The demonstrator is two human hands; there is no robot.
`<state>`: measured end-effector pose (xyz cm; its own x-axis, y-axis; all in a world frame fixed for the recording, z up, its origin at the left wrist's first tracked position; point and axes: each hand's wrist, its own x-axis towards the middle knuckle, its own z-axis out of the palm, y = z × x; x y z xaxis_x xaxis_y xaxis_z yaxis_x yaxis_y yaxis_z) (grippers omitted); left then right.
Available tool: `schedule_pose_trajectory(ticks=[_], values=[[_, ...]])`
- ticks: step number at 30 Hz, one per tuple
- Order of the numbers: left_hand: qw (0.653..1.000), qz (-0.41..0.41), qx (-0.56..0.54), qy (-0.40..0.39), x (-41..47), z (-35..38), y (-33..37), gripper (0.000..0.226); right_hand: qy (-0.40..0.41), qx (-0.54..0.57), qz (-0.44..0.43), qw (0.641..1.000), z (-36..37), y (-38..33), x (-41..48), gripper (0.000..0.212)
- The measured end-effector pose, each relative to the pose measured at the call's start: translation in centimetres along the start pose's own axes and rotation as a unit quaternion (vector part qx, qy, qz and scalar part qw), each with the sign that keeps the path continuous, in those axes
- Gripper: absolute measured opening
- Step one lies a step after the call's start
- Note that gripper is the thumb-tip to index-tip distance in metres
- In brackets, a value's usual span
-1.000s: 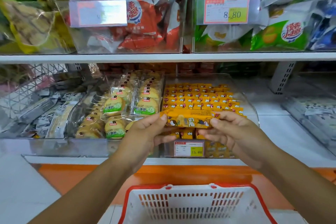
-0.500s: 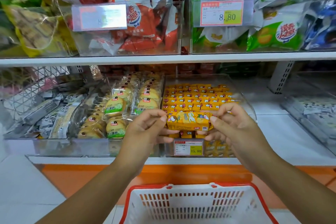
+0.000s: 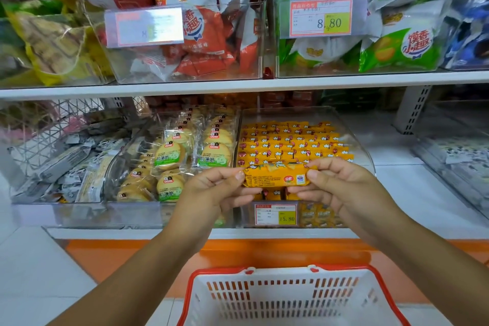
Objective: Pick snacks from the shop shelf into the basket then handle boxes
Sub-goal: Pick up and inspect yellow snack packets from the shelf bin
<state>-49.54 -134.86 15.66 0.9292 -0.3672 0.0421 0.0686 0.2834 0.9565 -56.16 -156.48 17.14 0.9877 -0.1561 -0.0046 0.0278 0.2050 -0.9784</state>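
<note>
Left hand (image 3: 211,189): fingers curled, one end of the yellow snack pack (image 3: 276,177) pinched between thumb and fingertips.
Right hand (image 3: 341,185): fingers curled, the pack's other end pinched likewise.
Yellow snack pack: held level between both hands, printed back turned toward the camera.
Stock of yellow packs (image 3: 288,140): ranked just behind the hands in a clear bin (image 3: 362,140).
Basket (image 3: 264,271): set below the hands, between the forearms; no snack is made out in the part shown.
Progress: judged early; one pack is picked but not yet dropped in, and boxes are not yet handled.
</note>
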Motion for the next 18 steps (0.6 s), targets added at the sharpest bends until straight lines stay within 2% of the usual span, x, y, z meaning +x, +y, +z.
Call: schedule_pose_trajectory(ticks=[8,11,13,16,18], values=[[1.0,-0.013,0.0,-0.026,0.2,-0.7,0.0,0.04,-0.042,0.064,0.039,0.996,-0.4,0.0,0.2,0.031],[1.0,-0.001,0.029,0.002,0.3,-0.9,-0.3,0.021,-0.043,0.027,0.024,0.998,-0.5,-0.1,0.1,0.036],[0.999,0.009,0.046,0.006,0.3,-1.1,-0.5,0.009,-0.022,-0.008,0.007,1.0,-0.5,0.1,0.0,0.029],[0.999,0.016,0.041,0.0,0.4,-0.9,-0.6,0.01,0.002,-0.053,-0.026,0.998,-0.3,0.4,0.0,0.012],[0.999,0.016,0.047,0.001,0.2,-0.6,-0.8,0.01,0.003,-0.041,-0.032,0.999,-0.2,0.6,0.0,0.01]])
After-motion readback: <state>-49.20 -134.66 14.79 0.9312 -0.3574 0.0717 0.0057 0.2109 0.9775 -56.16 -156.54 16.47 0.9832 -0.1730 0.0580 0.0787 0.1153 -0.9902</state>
